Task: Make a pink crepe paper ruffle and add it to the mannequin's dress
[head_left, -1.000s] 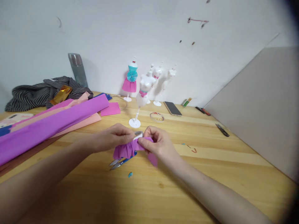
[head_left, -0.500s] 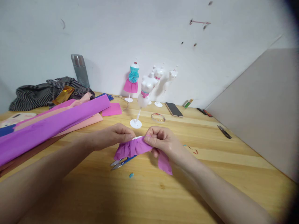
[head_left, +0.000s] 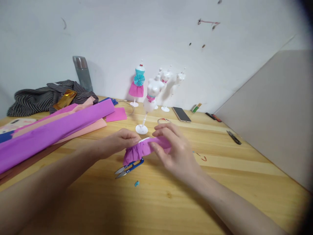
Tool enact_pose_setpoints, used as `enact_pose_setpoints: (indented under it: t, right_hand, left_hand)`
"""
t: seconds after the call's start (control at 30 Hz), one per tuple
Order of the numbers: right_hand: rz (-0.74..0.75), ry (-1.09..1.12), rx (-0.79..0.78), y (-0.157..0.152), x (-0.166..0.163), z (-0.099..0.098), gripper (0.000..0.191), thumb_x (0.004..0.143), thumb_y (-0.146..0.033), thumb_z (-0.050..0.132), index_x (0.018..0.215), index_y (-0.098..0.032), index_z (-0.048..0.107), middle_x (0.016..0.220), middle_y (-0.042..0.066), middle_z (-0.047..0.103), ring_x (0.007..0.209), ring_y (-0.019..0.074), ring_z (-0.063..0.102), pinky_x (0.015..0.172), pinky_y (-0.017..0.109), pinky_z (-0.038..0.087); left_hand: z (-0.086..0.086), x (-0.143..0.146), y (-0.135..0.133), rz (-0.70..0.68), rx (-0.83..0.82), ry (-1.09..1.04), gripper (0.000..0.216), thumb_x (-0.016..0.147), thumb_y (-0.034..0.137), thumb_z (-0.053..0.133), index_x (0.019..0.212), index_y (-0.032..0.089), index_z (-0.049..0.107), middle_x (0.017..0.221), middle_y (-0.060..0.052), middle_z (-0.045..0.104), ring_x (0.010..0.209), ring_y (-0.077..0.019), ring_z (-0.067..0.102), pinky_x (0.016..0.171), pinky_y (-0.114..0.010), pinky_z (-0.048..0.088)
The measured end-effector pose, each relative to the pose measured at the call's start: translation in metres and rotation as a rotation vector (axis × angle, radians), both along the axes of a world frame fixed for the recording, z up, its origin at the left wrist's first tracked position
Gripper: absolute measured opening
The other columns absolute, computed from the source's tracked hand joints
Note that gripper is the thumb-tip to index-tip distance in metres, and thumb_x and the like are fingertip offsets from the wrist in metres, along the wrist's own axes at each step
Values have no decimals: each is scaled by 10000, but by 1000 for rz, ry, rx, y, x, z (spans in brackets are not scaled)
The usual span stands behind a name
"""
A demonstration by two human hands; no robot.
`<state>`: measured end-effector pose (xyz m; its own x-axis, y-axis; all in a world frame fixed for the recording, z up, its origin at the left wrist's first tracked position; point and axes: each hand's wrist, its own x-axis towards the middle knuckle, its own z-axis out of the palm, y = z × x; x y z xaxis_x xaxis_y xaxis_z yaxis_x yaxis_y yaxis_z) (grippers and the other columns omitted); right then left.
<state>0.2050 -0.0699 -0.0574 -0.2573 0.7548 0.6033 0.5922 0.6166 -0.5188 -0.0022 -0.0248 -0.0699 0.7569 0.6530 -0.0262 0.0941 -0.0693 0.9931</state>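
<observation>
A strip of purple crepe paper (head_left: 139, 152), pleated at its left end and smooth toward the right, hangs just above the table. A thin white band runs along its top edge. My left hand (head_left: 123, 142) pinches that edge at the gathered end. At the smooth end is my right hand (head_left: 174, 147), its fingers raised and apart, the thumb lying against the front of the paper. Part of the strip is hidden behind this hand. Blue-handled thread snips (head_left: 129, 168) lie beneath the paper, partly covered by it. A small teal scrap (head_left: 137, 183) rests nearer to me.
A bare white mini dress form (head_left: 149, 101) stands ahead, with a dressed form (head_left: 137, 85) and others by the wall. Crepe paper rolls (head_left: 61, 130) fill the left. A phone (head_left: 181, 114), a wire ring (head_left: 163, 121) and a dark-handled tool (head_left: 233, 137) lie toward the right.
The fingers of my right hand have opened from their pinch and lifted. The strip's loose right end has swung up from hanging down. My left hand keeps its pinch.
</observation>
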Motion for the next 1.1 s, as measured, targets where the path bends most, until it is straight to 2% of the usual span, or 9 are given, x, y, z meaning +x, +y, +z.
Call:
enact_pose_setpoints:
  t: [0.07, 0.2, 0.37, 0.53, 0.7, 0.93, 1.1]
  right_hand:
    - [29, -33, 167, -5, -2, -1, 59, 827, -162, 571, 817, -169, 629, 895, 102, 623, 857, 223, 572, 752, 395, 471]
    - [71, -86, 168, -11, -4, -3, 115, 869, -150, 554, 812, -168, 653, 711, 50, 576, 705, 187, 533, 636, 340, 449]
    - [78, -86, 132, -13, -7, -9, 98, 864, -169, 584, 800, -162, 658, 711, 59, 595, 696, 189, 536, 627, 339, 446]
    - [120, -93, 233, -15, -11, -12, 121, 864, -135, 549, 821, -172, 656, 685, 53, 587, 660, 185, 513, 587, 328, 424]
    - [147, -64, 194, -16, -11, -11, 121, 857, -121, 557, 893, -164, 665, 702, 57, 607, 673, 185, 532, 600, 333, 443]
    - [160, 54, 111, -13, -10, -11, 142, 860, -99, 548, 848, -185, 660, 697, 35, 615, 668, 162, 565, 588, 303, 465]
    - [218, 50, 70, -11, -7, -9, 182, 857, -95, 533, 885, -187, 687, 745, 49, 639, 716, 175, 596, 616, 317, 489]
  left_hand:
    - [-3, 0, 0, 40, -4, -33, 419, 872, 499, 573, 704, 116, 602, 589, -12, 576, 530, -108, 498, 531, -225, 422]
    - [-5, 0, -1, 13, 0, -56, 388, 911, 458, 531, 798, 107, 650, 650, -42, 630, 575, -129, 553, 564, -240, 459]
    - [3, 2, -6, -13, 17, 0, 353, 920, 413, 523, 831, 101, 662, 652, -39, 629, 592, -131, 562, 583, -240, 454]
    - [7, 4, -8, -25, 103, 40, 344, 931, 388, 499, 796, 110, 651, 667, -19, 596, 637, -122, 525, 615, -233, 420]
    - [5, 3, -6, -46, 148, 64, 328, 929, 393, 499, 828, 115, 640, 671, -8, 572, 623, -119, 510, 579, -226, 407]
    - [4, 1, -5, -32, 215, 84, 321, 938, 380, 478, 868, 118, 650, 711, -14, 586, 651, -122, 527, 604, -227, 434]
    - [3, 2, -4, -31, 224, 94, 309, 934, 376, 491, 833, 124, 639, 664, 1, 557, 615, -114, 528, 566, -212, 425]
